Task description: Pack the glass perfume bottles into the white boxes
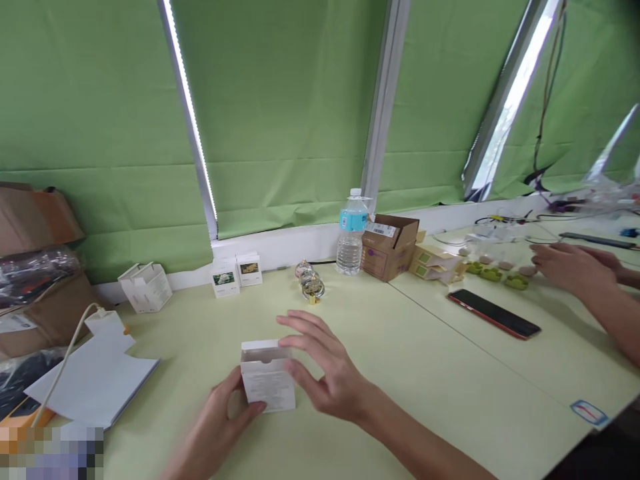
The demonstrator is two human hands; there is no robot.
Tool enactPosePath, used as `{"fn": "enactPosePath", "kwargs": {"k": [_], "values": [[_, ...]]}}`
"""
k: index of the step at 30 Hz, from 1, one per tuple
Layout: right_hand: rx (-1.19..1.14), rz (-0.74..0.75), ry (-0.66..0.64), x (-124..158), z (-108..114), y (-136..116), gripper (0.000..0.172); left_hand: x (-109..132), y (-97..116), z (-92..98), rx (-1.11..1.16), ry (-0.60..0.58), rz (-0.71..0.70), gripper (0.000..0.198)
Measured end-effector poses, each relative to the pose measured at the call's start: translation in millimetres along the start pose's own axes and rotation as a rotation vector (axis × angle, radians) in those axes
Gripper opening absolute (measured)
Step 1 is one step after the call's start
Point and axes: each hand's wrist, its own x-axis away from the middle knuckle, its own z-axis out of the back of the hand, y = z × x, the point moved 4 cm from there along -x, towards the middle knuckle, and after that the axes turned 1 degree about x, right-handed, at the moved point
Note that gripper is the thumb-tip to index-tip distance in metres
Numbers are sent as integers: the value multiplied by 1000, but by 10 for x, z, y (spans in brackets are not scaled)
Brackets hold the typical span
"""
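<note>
A small white carton box [267,377] stands on the pale green table [400,360] in front of me, its top flap raised. My left hand [220,420] grips its lower left side with thumb and fingers. My right hand [325,367] rests against the box's right side and top, fingers spread and slightly curled over the flap.
Flat white cartons [100,373] lie at the left. Small white boxes [235,273], a ring of shiny items [311,283], a water bottle [351,233] and a brown cardboard box [390,247] stand at the back. A phone [493,313] lies right, near another person's hands [575,267].
</note>
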Motion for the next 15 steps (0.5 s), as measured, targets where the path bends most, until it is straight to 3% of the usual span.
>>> {"fn": "enactPosePath", "kwargs": {"k": [5,9,15], "values": [[79,-293,192,10,158,546,24,-161,-261,162,-67,154,7,34],[115,-660,76,129,143,1210,31,-276,-605,459,-226,345,129,37],[148,-802,-48,140,48,1987,44,-293,-769,636,-356,413,219,44]]}}
